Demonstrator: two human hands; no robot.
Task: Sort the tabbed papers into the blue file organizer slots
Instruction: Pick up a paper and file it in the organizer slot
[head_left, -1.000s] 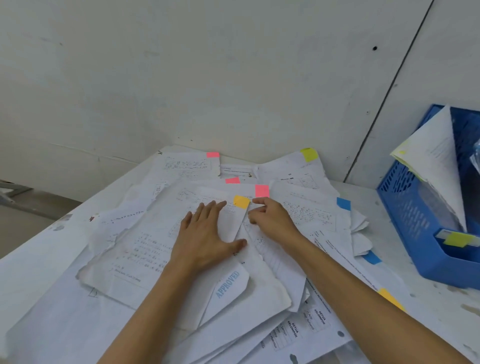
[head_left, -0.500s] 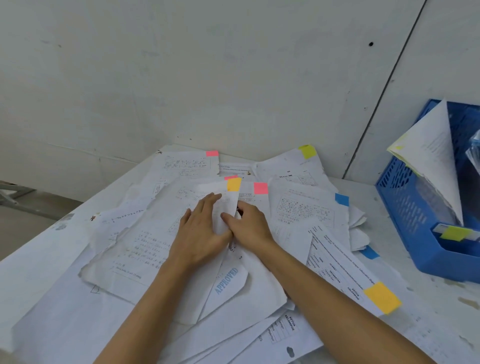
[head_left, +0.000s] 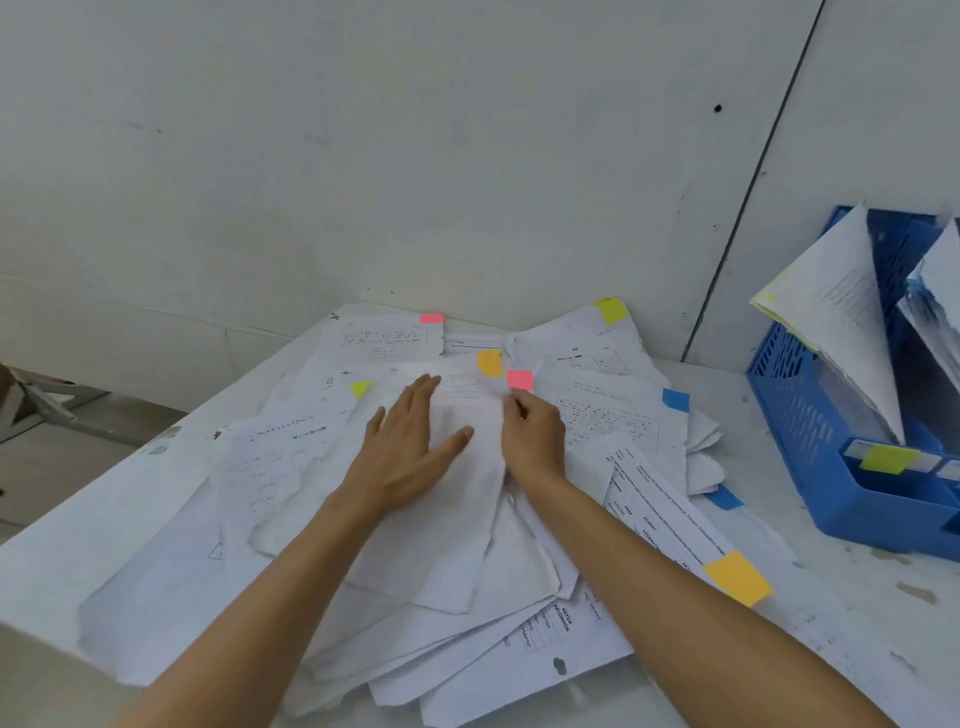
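A loose pile of white papers (head_left: 452, 561) with coloured tabs covers the table's middle. My left hand (head_left: 410, 452) lies flat, fingers straight, on a crumpled sheet with an orange tab (head_left: 489, 362). My right hand (head_left: 532, 436) has its fingers curled at that sheet's right edge, just below a pink tab (head_left: 520, 379); whether it grips paper is hidden. The blue file organizer (head_left: 852, 457) stands at the right with papers upright in its slots and a yellow-green tab (head_left: 885, 458) on its front.
Other tabs show in the pile: pink (head_left: 431, 318), yellow-green (head_left: 611, 310), a second yellow-green (head_left: 360, 388), blue (head_left: 676, 399), a large orange one (head_left: 737, 577) near my right forearm. White walls close behind. The table's left edge (head_left: 171, 431) drops to the floor.
The sheet under my left hand has been flattened out, hiding the "APPROVED" paper. A yellow-green tab has come into sight at the left. My right hand moved back to the right, by the pink tab.
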